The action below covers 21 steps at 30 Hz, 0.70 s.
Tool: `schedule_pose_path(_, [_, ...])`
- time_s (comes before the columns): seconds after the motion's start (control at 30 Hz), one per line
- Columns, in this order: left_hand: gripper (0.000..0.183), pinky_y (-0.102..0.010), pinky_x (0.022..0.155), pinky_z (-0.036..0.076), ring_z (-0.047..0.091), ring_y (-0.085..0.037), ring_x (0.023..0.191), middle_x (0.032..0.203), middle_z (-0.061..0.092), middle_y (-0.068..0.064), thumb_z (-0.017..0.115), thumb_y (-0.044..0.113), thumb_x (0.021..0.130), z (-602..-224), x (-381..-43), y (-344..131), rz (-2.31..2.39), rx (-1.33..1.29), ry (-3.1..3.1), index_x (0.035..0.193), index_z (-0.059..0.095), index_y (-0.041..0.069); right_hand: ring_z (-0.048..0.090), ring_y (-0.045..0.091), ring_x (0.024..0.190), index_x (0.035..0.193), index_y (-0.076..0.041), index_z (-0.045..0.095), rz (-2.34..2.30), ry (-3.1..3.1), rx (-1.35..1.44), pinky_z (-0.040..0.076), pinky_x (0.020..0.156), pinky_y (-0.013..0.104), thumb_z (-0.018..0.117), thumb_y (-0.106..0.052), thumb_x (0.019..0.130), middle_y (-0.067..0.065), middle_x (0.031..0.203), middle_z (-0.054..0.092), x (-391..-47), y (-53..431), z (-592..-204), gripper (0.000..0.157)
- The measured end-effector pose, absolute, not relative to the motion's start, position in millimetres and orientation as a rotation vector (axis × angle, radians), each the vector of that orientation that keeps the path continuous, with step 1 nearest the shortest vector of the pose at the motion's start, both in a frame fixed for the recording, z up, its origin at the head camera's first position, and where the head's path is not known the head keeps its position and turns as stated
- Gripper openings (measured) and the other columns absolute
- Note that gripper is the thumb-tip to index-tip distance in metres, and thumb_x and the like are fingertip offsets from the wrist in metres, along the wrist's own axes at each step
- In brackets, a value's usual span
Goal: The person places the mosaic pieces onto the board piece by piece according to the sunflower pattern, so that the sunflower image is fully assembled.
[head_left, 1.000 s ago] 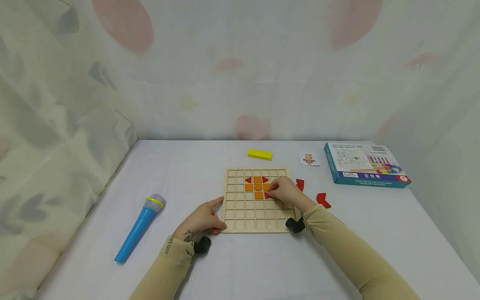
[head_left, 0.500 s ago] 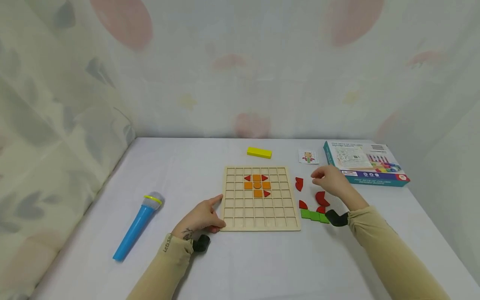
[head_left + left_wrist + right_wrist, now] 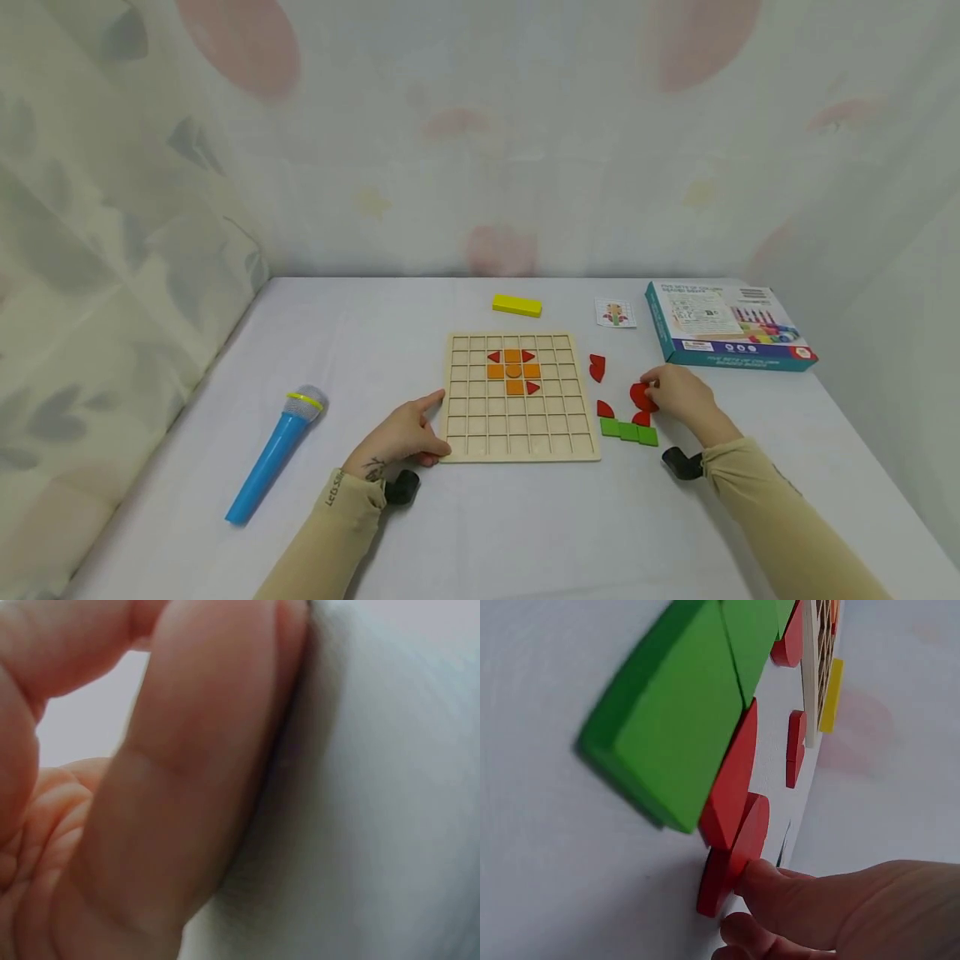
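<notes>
A square wooden grid board (image 3: 480,425) lies mid-table, with orange squares (image 3: 514,387), an orange disc (image 3: 513,371) and red triangles (image 3: 532,387) set in its cells. My left hand (image 3: 401,432) rests against the board's left edge, its index finger and thumb spread apart there. Right of the board, my right hand (image 3: 682,398) pinches at a red piece (image 3: 640,395) on the table. In the right wrist view the thumb (image 3: 769,889) touches the edge of the red piece (image 3: 754,832); the far fingertips are partly hidden. Left wrist shows only fingers (image 3: 180,765) close up.
Green squares (image 3: 628,432) lie in a row near the board's right edge, with red curved pieces (image 3: 605,409) around them. Another red pair (image 3: 597,367) sits higher. Behind are a yellow block (image 3: 517,306), pattern card (image 3: 615,313) and game box (image 3: 727,325). A toy microphone (image 3: 277,454) lies left.
My right hand left the board, where a red triangle now shows in its cell. It moved right, then down onto the red piece beside the green squares. My left hand stayed put.
</notes>
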State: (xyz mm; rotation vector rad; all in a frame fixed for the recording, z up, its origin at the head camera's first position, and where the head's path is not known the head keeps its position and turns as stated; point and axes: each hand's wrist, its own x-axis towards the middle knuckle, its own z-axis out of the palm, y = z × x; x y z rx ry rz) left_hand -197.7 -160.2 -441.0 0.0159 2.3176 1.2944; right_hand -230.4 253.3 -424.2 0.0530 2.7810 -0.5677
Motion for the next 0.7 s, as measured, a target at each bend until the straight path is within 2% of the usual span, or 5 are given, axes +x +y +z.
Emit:
schedule_pose_path(0.17, [0.096,-0.024,0.048,0.049,0.056,-0.012,0.046,0.064,0.062,-0.01,0.076,0.0,0.067,-440.5,-197.2,-160.3,1.3,0.024,2.319,0.147,0.026,0.013,0.052,0.028,0.085,0.11,0.001,0.063,-0.595,2.801,0.034,0.048,0.07,0.037,0.057,-0.009,0.088,0.02,0.098,0.06,-231.7,253.3,-429.4,0.025])
schedule_pose_path(0.43, [0.095,-0.024,0.048,0.049,0.056,-0.012,0.046,0.064,0.061,-0.01,0.077,0.001,0.067,-440.9,-197.0,-160.4,1.292,0.012,2.322,0.147,0.026,0.014,0.051,0.022,0.073,0.092,-0.001,0.059,-0.67,2.825,0.011,0.043,0.06,0.027,0.06,-0.008,0.086,0.012,0.082,0.057,-231.1,247.5,-416.2,0.01])
schedule_pose_path(0.6, [0.095,-0.024,0.048,0.049,0.055,-0.012,0.046,0.064,0.061,-0.009,0.077,0.001,0.068,-441.1,-196.8,-160.8,1.28,0.024,2.331,0.147,0.027,0.014,0.05,0.023,0.077,0.09,-0.003,0.06,-0.844,2.874,-0.088,0.045,0.062,0.027,0.062,-0.012,0.086,0.012,0.088,0.059,-238.9,220.6,-396.9,0.009])
schedule_pose_path(0.7, [0.094,-0.024,0.048,0.048,0.055,-0.011,0.046,0.063,0.06,-0.009,0.076,0.002,0.068,-441.5,-196.9,-161.0,1.278,0.035,2.334,0.147,0.027,0.014,0.051,0.022,0.075,0.087,-0.005,0.062,-0.945,2.866,-0.221,0.044,0.059,0.027,0.063,-0.012,0.086,0.01,0.088,0.059,-246.1,190.3,-387.6,0.007])
